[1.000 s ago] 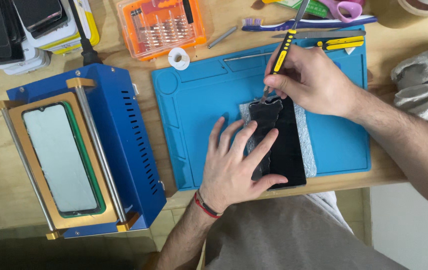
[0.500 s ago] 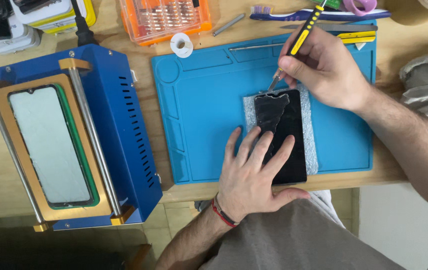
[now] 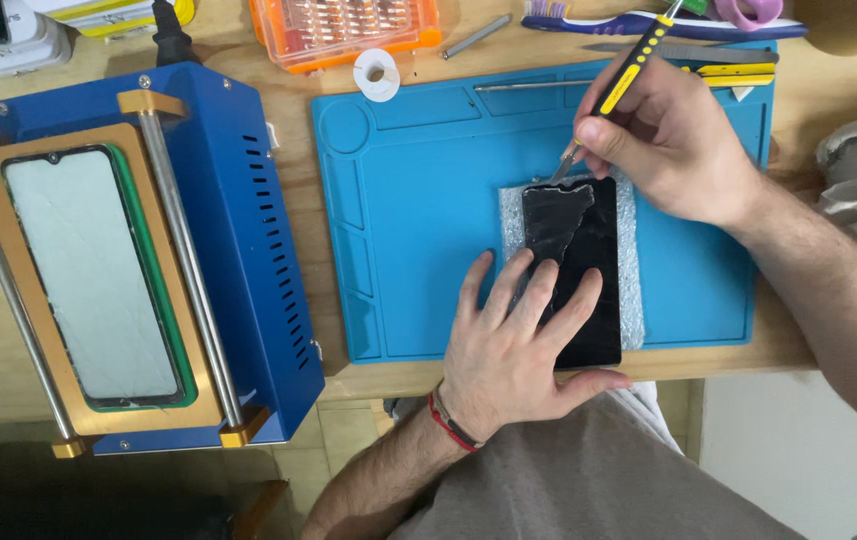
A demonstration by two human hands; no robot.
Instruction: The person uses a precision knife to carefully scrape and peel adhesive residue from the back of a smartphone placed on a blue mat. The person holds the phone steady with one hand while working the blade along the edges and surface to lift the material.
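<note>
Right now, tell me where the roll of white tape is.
In the head view, the roll of white tape lies on the wooden table, between the orange bit case and the blue mat.

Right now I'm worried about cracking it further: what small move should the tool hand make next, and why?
Probably ease the yellow-and-black-handled pry tool a little further along the top edge of the black phone panel. Its tip sits at that edge, and the left hand presses the panel flat on the blue silicone mat.
</note>
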